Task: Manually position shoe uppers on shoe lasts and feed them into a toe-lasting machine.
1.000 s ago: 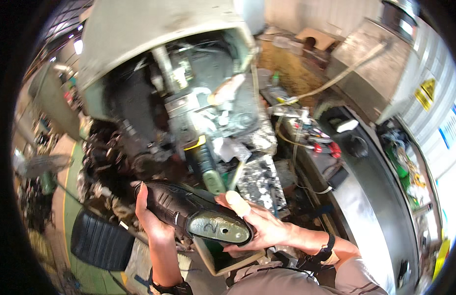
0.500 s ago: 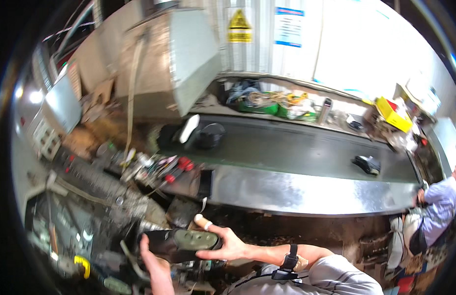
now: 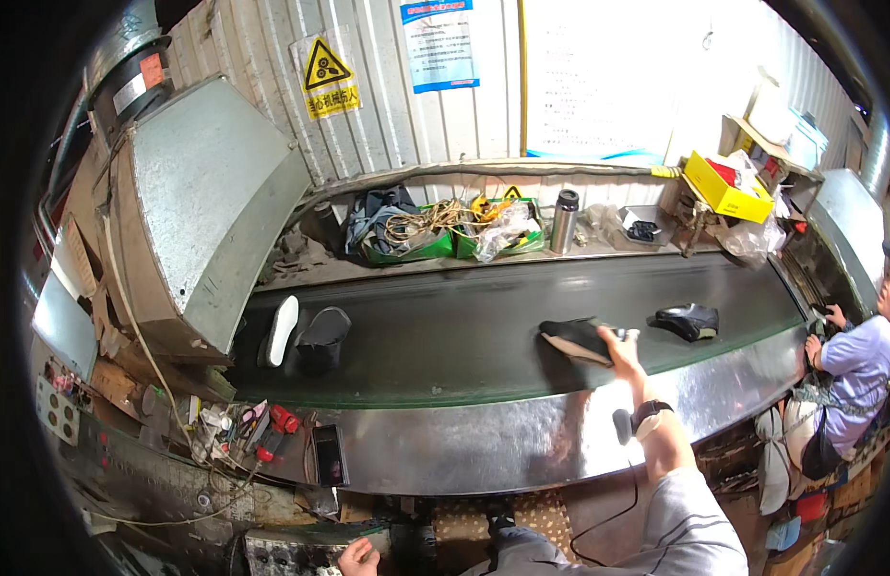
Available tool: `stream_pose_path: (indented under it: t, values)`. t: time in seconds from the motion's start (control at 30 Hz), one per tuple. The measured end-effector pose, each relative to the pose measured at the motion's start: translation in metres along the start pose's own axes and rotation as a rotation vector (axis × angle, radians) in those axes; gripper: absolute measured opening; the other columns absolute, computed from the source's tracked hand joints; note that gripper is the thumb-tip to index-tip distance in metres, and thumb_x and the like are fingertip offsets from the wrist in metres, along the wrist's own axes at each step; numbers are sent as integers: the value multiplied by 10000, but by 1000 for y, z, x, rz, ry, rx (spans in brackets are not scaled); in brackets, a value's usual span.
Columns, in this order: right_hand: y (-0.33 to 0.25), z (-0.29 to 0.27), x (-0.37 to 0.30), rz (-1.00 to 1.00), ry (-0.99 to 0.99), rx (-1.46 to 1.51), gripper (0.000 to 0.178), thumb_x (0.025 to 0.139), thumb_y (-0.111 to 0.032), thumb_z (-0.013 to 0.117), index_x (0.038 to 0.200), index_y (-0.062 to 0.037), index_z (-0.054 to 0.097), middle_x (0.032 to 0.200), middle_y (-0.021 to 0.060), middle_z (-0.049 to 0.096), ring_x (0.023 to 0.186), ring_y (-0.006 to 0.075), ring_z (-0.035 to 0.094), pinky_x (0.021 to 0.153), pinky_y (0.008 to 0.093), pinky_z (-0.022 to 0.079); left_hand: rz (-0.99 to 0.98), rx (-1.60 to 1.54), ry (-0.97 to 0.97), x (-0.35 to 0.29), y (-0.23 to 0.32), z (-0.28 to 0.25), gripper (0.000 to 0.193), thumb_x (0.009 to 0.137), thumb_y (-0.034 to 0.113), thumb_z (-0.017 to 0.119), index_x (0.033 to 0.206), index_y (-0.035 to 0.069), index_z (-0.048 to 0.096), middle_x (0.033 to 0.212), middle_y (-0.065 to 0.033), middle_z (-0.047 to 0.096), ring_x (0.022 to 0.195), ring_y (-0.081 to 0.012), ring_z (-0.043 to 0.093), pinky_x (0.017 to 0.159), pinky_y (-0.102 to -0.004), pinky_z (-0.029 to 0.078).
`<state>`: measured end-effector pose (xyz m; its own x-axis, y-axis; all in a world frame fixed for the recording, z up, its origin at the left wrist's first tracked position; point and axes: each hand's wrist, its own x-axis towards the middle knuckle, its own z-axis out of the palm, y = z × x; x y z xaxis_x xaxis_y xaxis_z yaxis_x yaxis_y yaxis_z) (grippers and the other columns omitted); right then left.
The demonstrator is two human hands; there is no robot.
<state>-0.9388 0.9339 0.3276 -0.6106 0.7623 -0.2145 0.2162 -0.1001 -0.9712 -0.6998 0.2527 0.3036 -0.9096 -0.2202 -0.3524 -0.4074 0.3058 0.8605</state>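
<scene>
My right hand (image 3: 625, 351) reaches out over the dark conveyor belt (image 3: 445, 326) and grips one end of a black shoe (image 3: 571, 338) with a pale sole edge. The shoe is at the belt surface or just above it; I cannot tell which. To its right lies another black shoe (image 3: 688, 322). At the belt's left end are a white sole-shaped piece (image 3: 284, 331), standing on edge, and a dark shoe-like piece (image 3: 324, 340). Low at the bottom edge, my left hand (image 3: 358, 557) has its fingers curled, with nothing visible in them.
A metal ledge (image 3: 483, 446) runs along the belt's near side, with a phone-like black slab (image 3: 329, 455) and a red tool (image 3: 277, 432) at its left. A grey hood (image 3: 205, 202) covers the belt's left end. Behind stands a steel flask (image 3: 565, 223). A co-worker (image 3: 853, 370) sits far right.
Both hands were on the shoe at the lower left. Now only my right hand holds it, out over the belt, and my left hand is off it. The view has shifted.
</scene>
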Motion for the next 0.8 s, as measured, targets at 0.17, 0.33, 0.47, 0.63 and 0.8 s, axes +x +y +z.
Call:
stream_pose_path:
  t: [0.17,0.33,0.47,0.63,0.8]
  values:
    - [7,13,-7,-317,68,-459,982,896,-129,700,1566,36,2,1394,362,478,1238,504,521,1107,434,388,33,205,33,10,-25,-25,419,897,63,706,1287,-39,593,1250,-207,641,1150,-309,633,980,-401,512]
    - [6,97,-217,-579,-850,-714,521,889,-237,675,1312,13,500,1318,290,518,1228,504,479,1104,516,341,234,167,46,105,57,5,322,853,30,708,1171,-13,674,1089,-124,727,997,-180,680,900,-319,529]
    - [99,93,-284,-1255,-1020,-830,561,890,-368,710,1300,-35,521,1410,240,501,1362,447,405,1146,521,303,428,342,-65,232,175,69,371,894,250,719,1161,-5,690,1106,-199,723,1038,-263,704,884,-373,538]
    - [103,62,-262,-180,-775,-522,523,951,-188,672,1399,-50,440,1105,175,730,984,290,728,840,370,577,819,875,93,375,245,77,653,758,164,812,1344,64,541,1444,-205,462,1317,-423,453,1084,-466,412]
    - [81,99,-259,-51,-541,-189,510,953,-253,696,1327,12,471,1022,168,741,890,203,716,803,352,555,494,1317,-221,477,251,35,244,762,108,718,997,98,782,1014,-163,735,1197,-285,608,1218,-594,58]
